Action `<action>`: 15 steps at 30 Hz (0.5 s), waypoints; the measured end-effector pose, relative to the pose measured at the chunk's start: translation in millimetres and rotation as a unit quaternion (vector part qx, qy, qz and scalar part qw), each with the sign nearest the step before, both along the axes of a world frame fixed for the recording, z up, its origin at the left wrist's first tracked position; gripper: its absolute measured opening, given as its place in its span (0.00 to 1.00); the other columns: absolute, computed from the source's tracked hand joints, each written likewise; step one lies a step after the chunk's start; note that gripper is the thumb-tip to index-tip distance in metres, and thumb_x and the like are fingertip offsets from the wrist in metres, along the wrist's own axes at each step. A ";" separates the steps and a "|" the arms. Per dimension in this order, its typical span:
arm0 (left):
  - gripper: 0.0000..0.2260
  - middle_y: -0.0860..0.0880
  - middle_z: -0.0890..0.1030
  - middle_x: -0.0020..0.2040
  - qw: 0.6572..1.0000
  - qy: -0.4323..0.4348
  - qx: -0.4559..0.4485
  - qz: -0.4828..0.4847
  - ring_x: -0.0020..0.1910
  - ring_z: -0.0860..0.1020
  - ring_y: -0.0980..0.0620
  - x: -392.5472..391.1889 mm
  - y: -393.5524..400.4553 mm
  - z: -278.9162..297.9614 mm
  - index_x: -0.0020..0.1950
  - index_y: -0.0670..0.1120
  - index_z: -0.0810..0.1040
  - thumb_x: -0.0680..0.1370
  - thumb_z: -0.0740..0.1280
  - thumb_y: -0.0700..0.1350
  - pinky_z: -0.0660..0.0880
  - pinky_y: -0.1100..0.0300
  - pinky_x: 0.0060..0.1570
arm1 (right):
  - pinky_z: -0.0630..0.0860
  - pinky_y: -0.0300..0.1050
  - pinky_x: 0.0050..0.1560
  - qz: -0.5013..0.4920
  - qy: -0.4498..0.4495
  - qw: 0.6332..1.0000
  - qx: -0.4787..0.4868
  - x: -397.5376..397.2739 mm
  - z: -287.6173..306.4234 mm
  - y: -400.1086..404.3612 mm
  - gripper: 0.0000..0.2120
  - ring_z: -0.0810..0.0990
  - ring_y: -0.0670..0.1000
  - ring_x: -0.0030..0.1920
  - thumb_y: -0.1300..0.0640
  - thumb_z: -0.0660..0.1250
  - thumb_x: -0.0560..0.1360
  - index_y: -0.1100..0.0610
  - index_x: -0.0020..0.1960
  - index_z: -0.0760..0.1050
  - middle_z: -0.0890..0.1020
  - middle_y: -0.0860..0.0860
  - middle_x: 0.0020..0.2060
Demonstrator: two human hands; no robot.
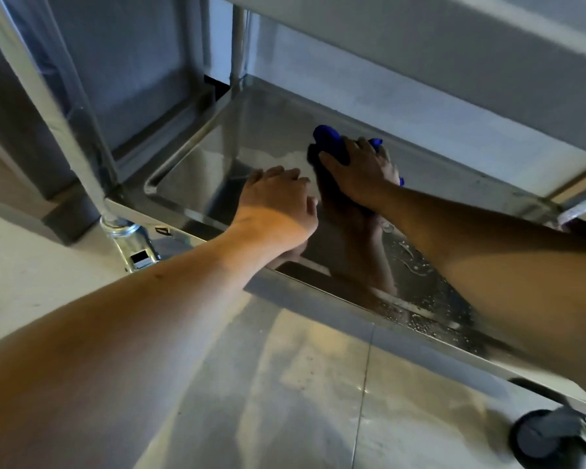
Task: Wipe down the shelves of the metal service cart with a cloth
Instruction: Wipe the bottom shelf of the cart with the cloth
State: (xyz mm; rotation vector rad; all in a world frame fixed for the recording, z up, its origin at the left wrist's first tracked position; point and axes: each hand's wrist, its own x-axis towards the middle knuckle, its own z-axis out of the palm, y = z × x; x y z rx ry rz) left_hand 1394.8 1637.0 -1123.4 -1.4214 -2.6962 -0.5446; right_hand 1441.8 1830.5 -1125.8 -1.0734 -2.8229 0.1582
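A: State the largest items in view.
B: The tiled floor (285, 384) fills the near half of the view. On it stands the metal service cart (92, 157). Its bottom shelf (197, 170), a shallow stainless tray with a raised rim, runs from centre left to far right. An upper shelf (420, 62) overhangs it at the top right.

A: Supports and running gear?
B: 1 upright post (48, 96) stands at the near left corner, another post (238, 42) at the far left corner. 1 caster (129, 242) sits under the near left corner. A second caster (542, 438), dark-wheeled, shows at the lower right.

A: Hand positions?
B: Both arms reach in over the near rim. The left hand (278, 201) is over the tray at centre. Its fingers are loosely bent and hold nothing. Whether it touches the metal cannot be told. The right hand (362, 167) is just right of it, farther in, fingers curled down over the blue cloth (329, 143).

A: Cloth location?
B: Bunched on the bottom shelf surface near the far rim, under the right hand, protruding at the fingertips.

A: Surface condition?
B: Water droplets (420, 319) bead the tray toward the near right.
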 end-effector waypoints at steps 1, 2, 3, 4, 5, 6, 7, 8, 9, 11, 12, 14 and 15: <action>0.13 0.49 0.80 0.59 0.999 -0.024 0.029 0.017 0.57 0.77 0.48 -1.8 -2.0 2.0 0.61 0.50 0.77 0.81 0.59 0.53 0.73 0.51 0.60 | 0.69 0.67 0.65 0.007 0.001 1.000 -0.008 9.9 1.1 -8.9 0.35 0.67 0.61 0.70 0.27 0.48 0.76 0.44 0.76 0.61 0.71 0.52 0.70; 0.12 0.49 0.81 0.55 0.996 -0.050 0.064 0.041 0.54 0.78 0.49 -4.4 -4.6 3.8 0.61 0.50 0.77 0.81 0.60 0.51 0.74 0.52 0.57 | 0.68 0.67 0.66 0.016 0.000 1.000 -0.017 20.3 2.5 -18.5 0.35 0.65 0.61 0.71 0.27 0.48 0.76 0.43 0.77 0.60 0.70 0.51 0.71; 0.12 0.48 0.82 0.55 0.991 -0.072 0.098 0.063 0.54 0.79 0.48 -7.1 -7.5 5.0 0.62 0.50 0.77 0.81 0.61 0.49 0.75 0.52 0.57 | 0.66 0.68 0.67 0.027 -0.003 0.999 -0.025 31.1 3.6 -29.2 0.34 0.63 0.61 0.73 0.27 0.49 0.76 0.42 0.77 0.59 0.68 0.51 0.73; 0.13 0.47 0.82 0.55 0.985 -0.087 0.125 0.079 0.56 0.79 0.47 -9.1 -10.3 5.4 0.63 0.49 0.77 0.81 0.61 0.48 0.75 0.50 0.58 | 0.64 0.69 0.69 0.039 -0.009 0.999 -0.028 42.5 4.5 -41.3 0.34 0.61 0.61 0.74 0.27 0.48 0.76 0.42 0.78 0.58 0.67 0.50 0.74; 0.14 0.47 0.83 0.55 0.982 -0.090 0.140 0.087 0.56 0.79 0.46 -10.0 -12.5 4.9 0.64 0.49 0.77 0.80 0.61 0.48 0.76 0.48 0.59 | 0.63 0.69 0.70 0.053 -0.016 0.998 -0.026 54.4 5.2 -54.4 0.34 0.60 0.61 0.74 0.27 0.48 0.76 0.41 0.78 0.56 0.65 0.50 0.75; 0.14 0.46 0.83 0.55 0.981 -0.084 0.152 0.088 0.56 0.80 0.46 -9.6 -13.6 4.3 0.65 0.48 0.77 0.80 0.62 0.48 0.76 0.48 0.59 | 0.63 0.68 0.70 0.068 -0.022 0.997 -0.019 66.4 5.5 -68.3 0.35 0.60 0.61 0.75 0.27 0.47 0.76 0.41 0.79 0.55 0.64 0.50 0.76; 0.14 0.46 0.83 0.54 0.981 -0.072 0.162 0.084 0.54 0.80 0.45 -9.1 -14.0 3.5 0.64 0.48 0.78 0.79 0.63 0.47 0.77 0.49 0.57 | 0.62 0.68 0.71 0.085 -0.028 0.996 -0.014 77.1 5.4 -82.2 0.36 0.59 0.61 0.75 0.26 0.46 0.76 0.41 0.79 0.54 0.62 0.51 0.77; 0.14 0.45 0.84 0.52 0.981 -0.056 0.169 0.076 0.53 0.80 0.44 -7.1 -13.4 2.7 0.64 0.47 0.78 0.79 0.65 0.46 0.76 0.49 0.56 | 0.61 0.68 0.72 0.100 -0.037 0.994 -0.013 88.8 5.6 -95.6 0.36 0.58 0.61 0.76 0.26 0.45 0.76 0.41 0.79 0.53 0.60 0.51 0.78; 0.14 0.44 0.84 0.51 0.982 -0.040 0.170 0.068 0.52 0.80 0.44 -5.8 -12.9 1.6 0.63 0.47 0.79 0.79 0.65 0.46 0.76 0.49 0.54 | 0.58 0.68 0.73 0.115 -0.048 0.992 -0.018 99.4 5.8 -107.9 0.36 0.55 0.62 0.77 0.25 0.44 0.76 0.41 0.79 0.52 0.58 0.51 0.79; 0.13 0.43 0.84 0.51 0.986 -0.024 0.155 0.056 0.51 0.80 0.43 -2.8 -12.1 0.7 0.63 0.47 0.78 0.79 0.65 0.46 0.76 0.49 0.53 | 0.52 0.67 0.74 0.130 -0.068 0.988 -0.040 120.8 7.9 -126.1 0.37 0.49 0.64 0.79 0.25 0.43 0.76 0.41 0.80 0.49 0.55 0.52 0.80; 0.13 0.43 0.84 0.52 0.988 -0.024 0.146 0.052 0.51 0.80 0.42 -0.6 -11.6 1.3 0.63 0.47 0.78 0.79 0.65 0.46 0.76 0.49 0.52 | 0.50 0.67 0.75 0.129 -0.069 0.988 -0.049 131.6 9.4 -132.8 0.37 0.47 0.64 0.79 0.25 0.43 0.76 0.41 0.80 0.49 0.55 0.52 0.81; 0.13 0.43 0.83 0.53 0.989 -0.020 0.140 0.040 0.52 0.80 0.42 4.0 -11.1 2.1 0.64 0.48 0.78 0.79 0.65 0.47 0.76 0.49 0.52 | 0.49 0.66 0.75 0.133 -0.064 0.988 -0.049 153.1 10.6 -142.9 0.36 0.47 0.64 0.79 0.25 0.43 0.76 0.40 0.79 0.48 0.55 0.52 0.80; 0.14 0.43 0.83 0.54 0.989 -0.015 0.142 0.035 0.52 0.80 0.43 6.7 -11.0 1.7 0.64 0.48 0.78 0.80 0.64 0.47 0.76 0.49 0.51 | 0.49 0.66 0.74 0.141 -0.064 0.987 -0.043 163.8 9.9 -146.4 0.35 0.47 0.63 0.79 0.25 0.43 0.77 0.40 0.79 0.46 0.55 0.51 0.80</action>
